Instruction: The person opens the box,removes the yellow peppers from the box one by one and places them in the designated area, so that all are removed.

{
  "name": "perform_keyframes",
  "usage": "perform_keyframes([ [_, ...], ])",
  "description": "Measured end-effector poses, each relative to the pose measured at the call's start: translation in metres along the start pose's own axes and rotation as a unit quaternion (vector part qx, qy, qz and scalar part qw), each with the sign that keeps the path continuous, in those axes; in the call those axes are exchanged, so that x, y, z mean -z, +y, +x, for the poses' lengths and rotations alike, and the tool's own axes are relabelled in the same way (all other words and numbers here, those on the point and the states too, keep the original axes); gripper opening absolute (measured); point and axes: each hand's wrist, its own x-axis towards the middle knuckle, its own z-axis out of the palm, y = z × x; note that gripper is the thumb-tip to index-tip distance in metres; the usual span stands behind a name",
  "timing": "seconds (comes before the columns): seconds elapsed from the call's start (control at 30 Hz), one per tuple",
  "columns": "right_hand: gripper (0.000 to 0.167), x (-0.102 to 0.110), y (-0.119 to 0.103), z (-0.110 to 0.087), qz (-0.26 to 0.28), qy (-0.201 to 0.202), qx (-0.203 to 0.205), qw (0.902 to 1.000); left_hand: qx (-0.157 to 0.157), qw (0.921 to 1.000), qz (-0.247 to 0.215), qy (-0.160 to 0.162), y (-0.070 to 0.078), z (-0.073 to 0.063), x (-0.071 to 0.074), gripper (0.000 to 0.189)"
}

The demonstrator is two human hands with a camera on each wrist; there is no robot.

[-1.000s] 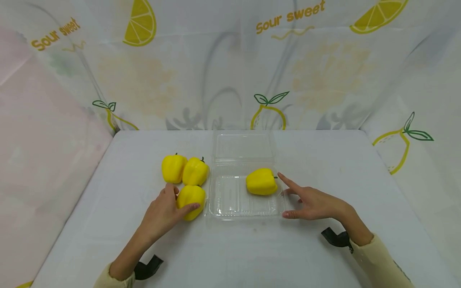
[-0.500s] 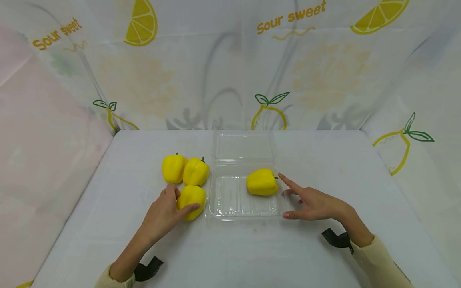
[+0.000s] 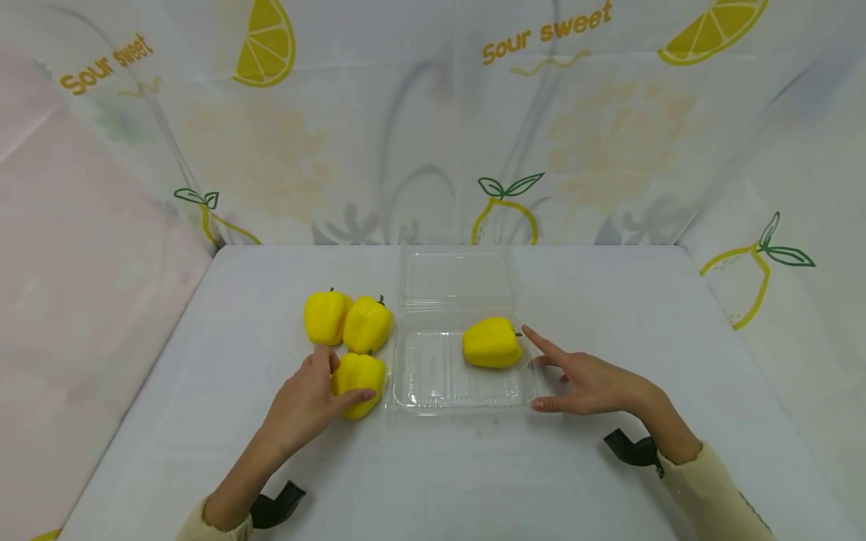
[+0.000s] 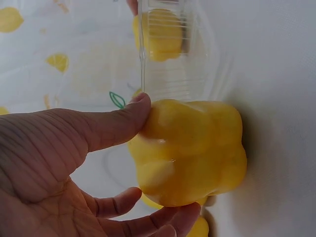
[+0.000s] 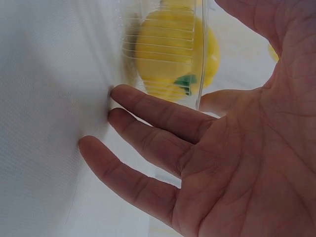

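Note:
My left hand [image 3: 304, 400] grips the nearest yellow bell pepper [image 3: 357, 373], thumb on one side and fingertips on the other. In the left wrist view this bell pepper [image 4: 192, 153] sits low, close to the white table surface. Right of it lies a clear plastic clamshell box [image 3: 422, 376], lid folded back, with another yellow bell pepper [image 3: 491, 343] on its side inside, stem to the right. My right hand [image 3: 595, 383] rests at the box's right side, fingers extended; in the right wrist view several fingertips [image 5: 89, 143] touch the table.
Two more yellow bell peppers, one at the left [image 3: 328, 317] and one beside the box [image 3: 367, 323], stand behind the gripped one. The box's clear lid [image 3: 458, 274] lies toward the back edge of the white table [image 3: 473, 481]. A printed curtain [image 3: 419, 135] hangs behind.
The gripped bell pepper has shifted slightly toward me and tipped, so its stem shows and a small gap parts it from the one behind. The right hand stays in place.

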Motion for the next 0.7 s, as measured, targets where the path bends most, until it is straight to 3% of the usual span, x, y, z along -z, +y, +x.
perform_keyframes([
  [0.43,0.107,0.0001,0.0007,0.0003,-0.003,0.000,0.011,0.9999,0.008,0.9999,-0.007,0.011,0.0014,0.0016,-0.0034,0.064],
  [0.7,0.107,0.0001,0.0016,0.0013,-0.003,-0.001,0.005,1.0000,-0.007,0.9996,0.005,0.028,0.0025,0.0025,0.0016,0.066],
])
